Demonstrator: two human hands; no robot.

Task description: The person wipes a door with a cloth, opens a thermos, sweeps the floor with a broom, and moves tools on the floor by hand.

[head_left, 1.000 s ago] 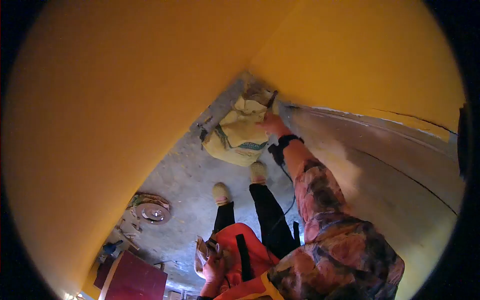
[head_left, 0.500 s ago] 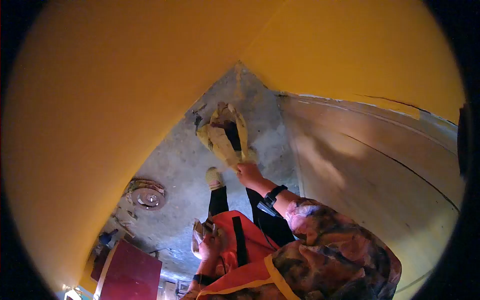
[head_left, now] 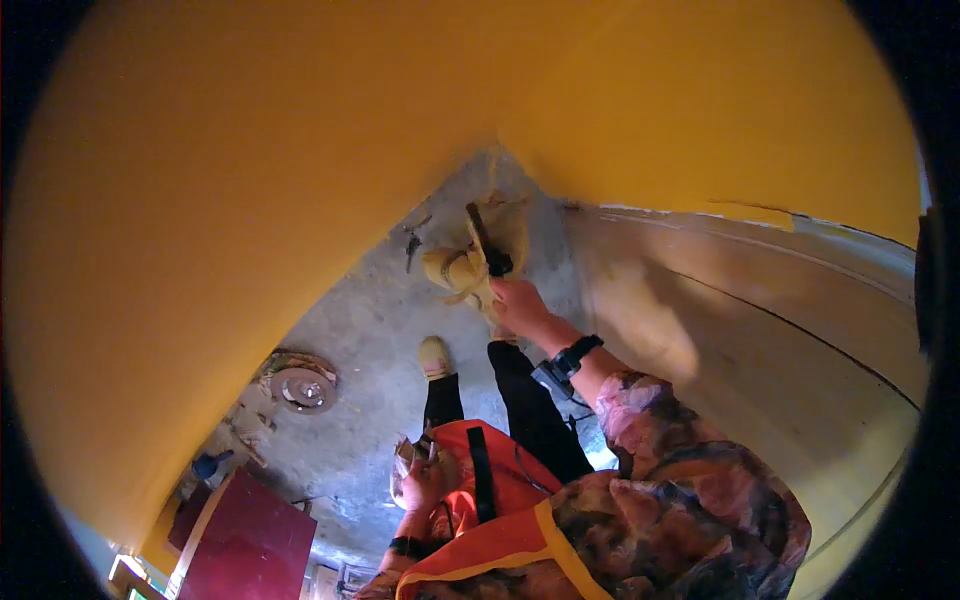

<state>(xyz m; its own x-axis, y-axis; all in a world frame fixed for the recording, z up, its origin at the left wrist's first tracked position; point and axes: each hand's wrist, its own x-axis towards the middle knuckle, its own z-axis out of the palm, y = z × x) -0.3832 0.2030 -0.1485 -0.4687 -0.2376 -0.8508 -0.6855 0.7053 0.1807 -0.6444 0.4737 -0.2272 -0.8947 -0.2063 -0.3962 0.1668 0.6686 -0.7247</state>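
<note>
My right hand (head_left: 520, 305) reaches down over the floor, closed at the near end of a dark tool with a long brown shaft (head_left: 479, 226) and a black lower part. Just beyond the fingers, a yellowish cloth-like bag (head_left: 458, 272) lies slumped on the concrete, partly behind the tool. What kind of tool this is, I cannot make out. Close to my body, my left hand (head_left: 425, 484) is closed around a small pale and brown bundle (head_left: 403, 462), its contents unclear. My red apron (head_left: 455, 455) lies beside that hand.
Yellow walls (head_left: 250, 150) meet in a corner ahead, with a pale wooden panel (head_left: 720, 350) along the right. On the floor at left is a round brown disc (head_left: 303, 390) near scattered debris. A dark red box-like piece (head_left: 245, 540) stands at lower left.
The bag's dark opening faced up earlier; now the bag is slumped. My right hand has gone from the bag's edge to the dark tool. My left hand still grips the bundle.
</note>
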